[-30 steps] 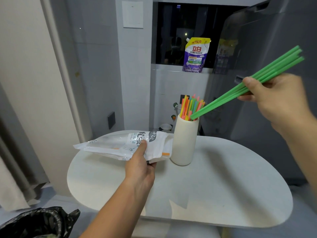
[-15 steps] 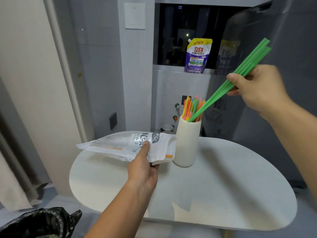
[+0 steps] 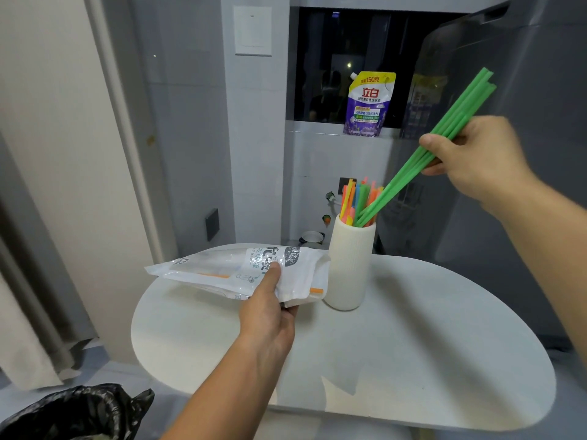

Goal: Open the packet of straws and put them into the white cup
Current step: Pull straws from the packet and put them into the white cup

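Note:
A tall white cup stands on the round white table, holding several orange, yellow, pink and blue straws. My right hand grips a bundle of green straws near their upper part; the bundle slants down to the left and its lower ends are inside the cup's mouth. My left hand holds the white plastic straw packet just above the table, left of the cup, thumb on top. An orange straw shows through the packet.
A purple detergent pouch stands on the ledge behind the cup. A small bowl sits behind the table. A black bin bag is at the bottom left. A grey appliance rises on the right.
My right hand has moved left and tipped the green straws steeper, sliding their lower ends into the cup. My left hand and the packet have stayed in place.

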The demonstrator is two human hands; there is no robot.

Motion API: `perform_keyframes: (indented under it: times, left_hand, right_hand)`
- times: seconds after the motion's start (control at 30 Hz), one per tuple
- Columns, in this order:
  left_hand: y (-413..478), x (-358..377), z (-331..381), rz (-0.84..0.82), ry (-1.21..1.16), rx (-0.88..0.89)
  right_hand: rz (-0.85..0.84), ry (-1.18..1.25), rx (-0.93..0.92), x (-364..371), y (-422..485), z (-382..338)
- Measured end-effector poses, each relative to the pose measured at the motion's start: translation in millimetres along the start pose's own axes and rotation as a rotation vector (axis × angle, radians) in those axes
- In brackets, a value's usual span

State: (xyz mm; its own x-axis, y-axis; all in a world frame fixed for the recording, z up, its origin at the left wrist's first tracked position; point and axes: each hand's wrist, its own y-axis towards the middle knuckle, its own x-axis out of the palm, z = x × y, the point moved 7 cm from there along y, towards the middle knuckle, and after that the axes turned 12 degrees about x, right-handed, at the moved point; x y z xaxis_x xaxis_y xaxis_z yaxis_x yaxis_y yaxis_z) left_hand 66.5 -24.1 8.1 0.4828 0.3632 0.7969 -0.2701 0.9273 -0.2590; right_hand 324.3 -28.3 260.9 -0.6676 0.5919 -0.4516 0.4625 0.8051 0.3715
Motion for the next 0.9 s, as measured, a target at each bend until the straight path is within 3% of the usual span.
perform_keyframes:
  times: [0.9]
  left_hand:
    - [-2,2,-1,-0.005,0.007,-0.004]
  right_hand:
    - [-0.150,-0.072,-0.068,12,0,-17]
